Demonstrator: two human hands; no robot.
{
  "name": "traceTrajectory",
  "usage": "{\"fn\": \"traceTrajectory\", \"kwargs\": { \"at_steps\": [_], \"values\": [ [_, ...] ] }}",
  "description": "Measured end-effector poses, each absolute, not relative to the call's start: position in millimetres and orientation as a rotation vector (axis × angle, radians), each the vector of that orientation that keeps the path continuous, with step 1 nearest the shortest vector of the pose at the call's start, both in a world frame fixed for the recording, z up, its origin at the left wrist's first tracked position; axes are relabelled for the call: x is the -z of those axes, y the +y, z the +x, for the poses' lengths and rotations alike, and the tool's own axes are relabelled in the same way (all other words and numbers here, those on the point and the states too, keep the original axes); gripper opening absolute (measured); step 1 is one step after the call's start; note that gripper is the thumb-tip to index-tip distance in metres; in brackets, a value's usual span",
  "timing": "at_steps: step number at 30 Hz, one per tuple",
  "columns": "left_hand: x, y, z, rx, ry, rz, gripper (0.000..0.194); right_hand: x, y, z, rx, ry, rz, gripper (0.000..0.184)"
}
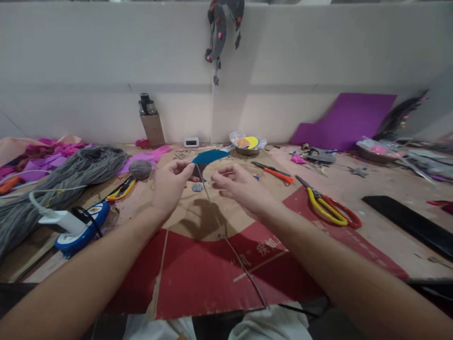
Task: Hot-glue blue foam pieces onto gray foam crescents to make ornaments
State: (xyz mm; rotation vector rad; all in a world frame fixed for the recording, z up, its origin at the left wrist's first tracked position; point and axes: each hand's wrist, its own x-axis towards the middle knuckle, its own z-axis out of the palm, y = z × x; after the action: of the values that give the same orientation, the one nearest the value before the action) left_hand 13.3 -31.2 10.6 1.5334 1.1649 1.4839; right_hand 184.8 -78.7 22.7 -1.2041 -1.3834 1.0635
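A curved, felt-like piece, blue above and dark grey below (211, 156), is raised over the bare brown middle of a large red-and-brown cardboard sheet (198, 274). Pale printed characters (268, 247) on the sheet's red near part include 疾如, with a blurred one in quotation marks to their left; the right forearm covers what follows. The left hand (175, 182), back up and wrist bent inward, reaches over the sheet's left part and pinches the piece's left end between thumb and fingers, so the piece projects rightward from the fingertips. The right hand (242, 186) hangs over the right of the sheet's brown middle, fingers curled and set close together, just beside the piece; whether they grip anything I cannot tell. A thin grey yarn strand (242, 257) runs from near the left fingertips down across the sheet to its near edge. A small grey flat shape (197, 188) lies on the sheet below the piece. An orange-and-black cutter knife (274, 172) rests on the sheet's far right part, and metal scissors with yellow and red handles (327, 210) cross its right edge. A grey yarn ball (140, 169) sits by the sheet's far left edge; beyond its far edge stands a small white clock (191, 142), its digits too small to read.
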Motion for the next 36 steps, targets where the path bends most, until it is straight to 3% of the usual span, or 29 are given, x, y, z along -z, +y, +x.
{"fn": "traceTrajectory", "kwargs": {
  "at_steps": [2,4,9,15,36],
  "values": [
    [-12,-33,13,-1.497,1.165,1.554,0.022,-23,-79,165,-1.415,-1.255,-1.089,0.033],
    [-12,-33,13,-1.503,1.157,1.542,0.022,-22,-76,157,-1.495,-1.234,-1.052,0.032],
    [-9,-27,12,-1.478,1.138,1.430,0.020,-9,-59,172,-1.000,-1.345,-1.076,0.012],
    [-7,-28,15,-1.407,1.113,1.344,0.019,-10,-57,187,-0.540,-1.470,-1.127,0.014],
    [-19,-42,21,-1.281,0.989,1.136,0.021,-5,-57,188,-0.492,-1.456,-1.100,0.022]
  ]
}}
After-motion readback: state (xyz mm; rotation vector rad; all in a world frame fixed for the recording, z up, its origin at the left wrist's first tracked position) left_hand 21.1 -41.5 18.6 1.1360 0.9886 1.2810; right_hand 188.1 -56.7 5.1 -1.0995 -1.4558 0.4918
